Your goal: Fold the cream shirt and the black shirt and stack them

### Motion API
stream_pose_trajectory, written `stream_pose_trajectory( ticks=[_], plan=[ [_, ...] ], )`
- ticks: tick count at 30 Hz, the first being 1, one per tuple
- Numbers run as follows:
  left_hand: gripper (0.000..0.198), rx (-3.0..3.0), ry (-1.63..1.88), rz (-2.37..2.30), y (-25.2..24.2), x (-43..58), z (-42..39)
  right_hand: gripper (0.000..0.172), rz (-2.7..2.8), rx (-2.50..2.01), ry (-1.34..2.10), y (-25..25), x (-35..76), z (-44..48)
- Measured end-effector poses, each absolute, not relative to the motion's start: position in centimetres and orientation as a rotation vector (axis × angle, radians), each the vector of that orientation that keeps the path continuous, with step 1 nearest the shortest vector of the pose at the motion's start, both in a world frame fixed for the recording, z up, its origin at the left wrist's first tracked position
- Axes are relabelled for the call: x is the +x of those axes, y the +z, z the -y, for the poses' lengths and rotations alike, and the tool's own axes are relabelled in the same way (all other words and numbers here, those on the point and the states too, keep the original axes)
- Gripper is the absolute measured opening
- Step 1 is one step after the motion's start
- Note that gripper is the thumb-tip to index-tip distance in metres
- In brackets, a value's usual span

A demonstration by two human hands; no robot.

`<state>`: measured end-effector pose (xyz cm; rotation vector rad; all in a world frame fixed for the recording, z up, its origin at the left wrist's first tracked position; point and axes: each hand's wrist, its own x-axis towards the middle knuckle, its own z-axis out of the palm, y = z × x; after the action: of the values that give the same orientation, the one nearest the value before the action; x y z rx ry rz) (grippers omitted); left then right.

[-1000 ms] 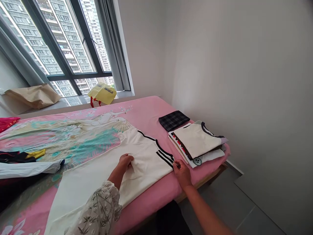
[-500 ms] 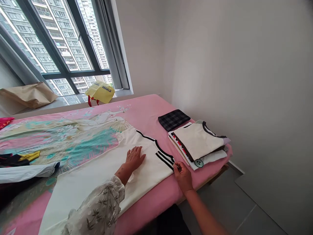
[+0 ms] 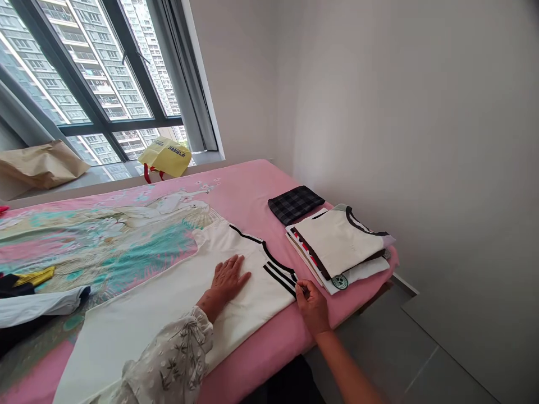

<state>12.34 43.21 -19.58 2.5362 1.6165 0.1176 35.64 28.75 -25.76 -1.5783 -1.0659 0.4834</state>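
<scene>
A white garment with black trim and black stripes point(image 3: 168, 303) lies spread over the bed, its neckline toward the right. Flat on its upper part rests my left hand point(image 3: 226, 285), fingers stretched out and apart. My right hand point(image 3: 311, 304) is closed in a pinch on the garment's edge near the striped shoulder. Just beyond that hand sits a stack of folded clothes point(image 3: 337, 241), topped by a cream shirt with a dark neckband. Behind the stack lies a folded dark checked cloth point(image 3: 296, 205).
The pink bed sheet point(image 3: 248, 179) carries a teal and cream print. Loose dark, white and yellow clothes point(image 3: 42, 303) lie at the left. A yellow bag point(image 3: 166, 157) and a brown paper bag point(image 3: 44, 165) stand by the window. Grey wall point(image 3: 400, 123) borders the bed's right side.
The camera view has shifted slightly, so the scene sits a little further left. My left hand stays flat on the garment and my right hand keeps its pinch at the shoulder edge.
</scene>
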Motion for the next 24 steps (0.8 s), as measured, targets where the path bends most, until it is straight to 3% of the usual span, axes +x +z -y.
stream_pose_trajectory(
  ticks=[11, 17, 24],
  plan=[
    [0.048, 2.304, -0.002, -1.849, -18.5, 9.8, -45.9, 0.030, 1.079, -1.591, 0.460, -25.6, 35.5, -28.8],
    [0.030, 2.287, 0.189, -1.961, -17.5, 8.0, -45.1, 0.030, 1.083, -1.602, 0.452, -25.5, 35.5, -28.6],
    [0.032, 2.329, 0.405, -1.928, -17.4, 7.4, -38.8, 0.026, 1.094, -1.623, 0.429, -26.3, 35.6, -28.7]
  ],
)
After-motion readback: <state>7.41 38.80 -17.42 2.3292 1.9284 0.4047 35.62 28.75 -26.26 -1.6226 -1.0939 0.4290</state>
